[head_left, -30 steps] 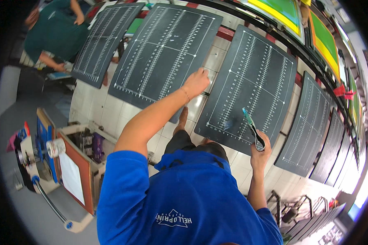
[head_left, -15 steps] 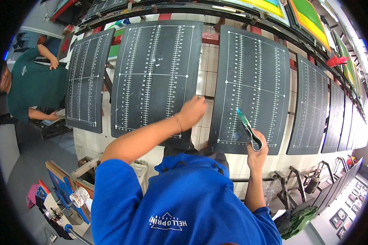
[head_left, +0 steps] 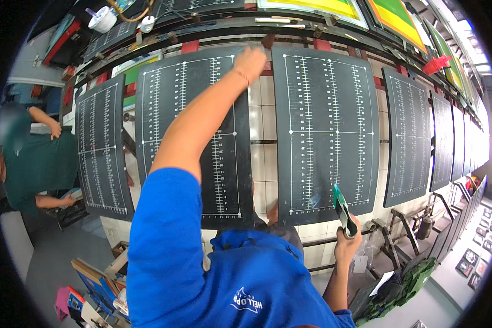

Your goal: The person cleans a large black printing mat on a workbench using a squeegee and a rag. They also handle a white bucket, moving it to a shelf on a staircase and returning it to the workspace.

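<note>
Left gridded board (head_left: 175,104) and right gridded board (head_left: 322,142) side by side, apart. Left hand (head_left: 250,64) at the far right corner of the left gridded board, with fingers curled; impossible to tell pinch or contact. Best to keep that arm lifted clear of the surface. Right hand (head_left: 346,246) just off the near edge of the right gridded board, pinching a looped green-and-pale strip (head_left: 341,211), tip over that edge. Worth gripping lightly, without crushing the loop.
</note>
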`<state>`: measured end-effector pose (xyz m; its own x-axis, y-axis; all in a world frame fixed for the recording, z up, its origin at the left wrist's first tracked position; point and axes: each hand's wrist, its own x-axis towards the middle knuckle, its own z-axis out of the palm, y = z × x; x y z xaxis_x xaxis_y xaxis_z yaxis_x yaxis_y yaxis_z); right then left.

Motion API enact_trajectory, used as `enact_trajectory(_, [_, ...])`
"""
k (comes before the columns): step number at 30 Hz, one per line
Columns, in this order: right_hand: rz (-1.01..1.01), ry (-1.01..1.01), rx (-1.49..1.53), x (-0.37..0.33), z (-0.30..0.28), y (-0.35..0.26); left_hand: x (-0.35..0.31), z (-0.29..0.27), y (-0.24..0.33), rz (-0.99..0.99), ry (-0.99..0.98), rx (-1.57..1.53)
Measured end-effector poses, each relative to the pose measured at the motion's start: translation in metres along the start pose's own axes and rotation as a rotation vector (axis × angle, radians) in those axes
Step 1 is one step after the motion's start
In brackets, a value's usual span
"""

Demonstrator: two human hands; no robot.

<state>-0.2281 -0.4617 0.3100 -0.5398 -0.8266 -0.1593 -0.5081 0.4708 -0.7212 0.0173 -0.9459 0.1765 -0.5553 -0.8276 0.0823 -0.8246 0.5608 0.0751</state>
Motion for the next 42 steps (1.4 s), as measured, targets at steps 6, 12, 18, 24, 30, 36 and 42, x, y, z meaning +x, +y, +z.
enact_trajectory(6, [0.109,0.090,0.037,-0.027,-0.011,0.009,0.039,-0.003,-0.003,-0.029,-0.140,0.165])
enact_trajectory(12, [0.107,-0.001,0.112,-0.018,-0.014,0.012,-0.053,-0.001,0.051,0.043,-0.185,0.035])
enact_trajectory(18, [-0.137,-0.116,0.185,0.005,-0.024,0.041,-0.254,-0.038,0.185,-0.013,-0.472,-0.148])
enact_trajectory(24, [-0.153,-0.217,0.337,-0.008,-0.038,0.066,-0.408,-0.054,0.281,-0.030,-0.431,-0.097])
enact_trajectory(30, [-0.090,-0.363,0.438,-0.034,-0.030,0.076,-0.654,-0.023,0.223,-0.675,-0.688,-0.007])
enact_trajectory(36, [-0.330,-0.487,0.436,-0.031,0.022,0.025,-0.779,-0.061,0.221,-1.406,-0.127,-0.153])
enact_trajectory(42, [-0.536,-0.430,0.199,0.017,0.109,-0.083,-0.800,-0.026,0.219,-1.541,0.254,-0.369])
